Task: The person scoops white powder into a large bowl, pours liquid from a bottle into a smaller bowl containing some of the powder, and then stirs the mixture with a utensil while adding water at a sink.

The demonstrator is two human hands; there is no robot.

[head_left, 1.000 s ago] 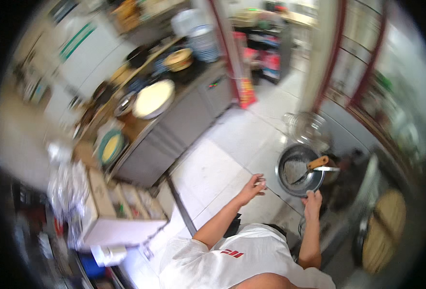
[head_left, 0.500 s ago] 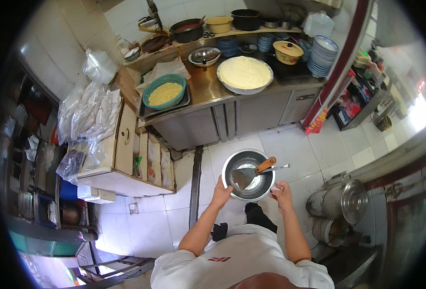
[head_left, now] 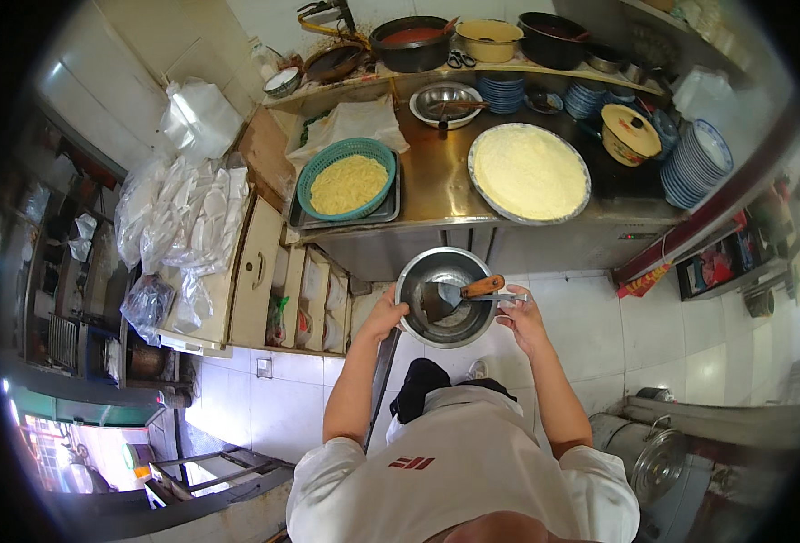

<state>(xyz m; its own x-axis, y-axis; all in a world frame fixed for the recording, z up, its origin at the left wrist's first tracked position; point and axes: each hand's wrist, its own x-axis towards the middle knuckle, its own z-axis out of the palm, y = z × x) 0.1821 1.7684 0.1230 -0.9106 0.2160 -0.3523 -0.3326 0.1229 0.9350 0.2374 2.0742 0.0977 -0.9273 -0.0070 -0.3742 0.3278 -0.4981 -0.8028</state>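
A round metal bowl (head_left: 454, 335) is held over the floor in front of me. Around its left rim curls my left hand (head_left: 386, 317), closed on it. My right hand (head_left: 523, 323) grips the opposite rim, close beside a metal handle that sticks out over the edge. Inside the bowl rests a scraper with a wooden handle (head_left: 483, 287) and a flat metal blade (head_left: 435, 302); the metal-handled utensil (head_left: 510, 297) lies alongside it, its lower end hard to make out.
On the steel counter ahead stand a teal basket of yellowish food (head_left: 308, 201) and a wide basin of pale yellow powder (head_left: 531, 174). Stacked bowls (head_left: 696, 165) sit at the right. A cabinet topped with plastic bags (head_left: 183, 213) is on the left; a lidded pot (head_left: 657, 463) stands lower right.
I have come nearer to the counter, which now looks larger. The bowl, still in both hands, sits closer to the counter's front, with the utensils still inside it.
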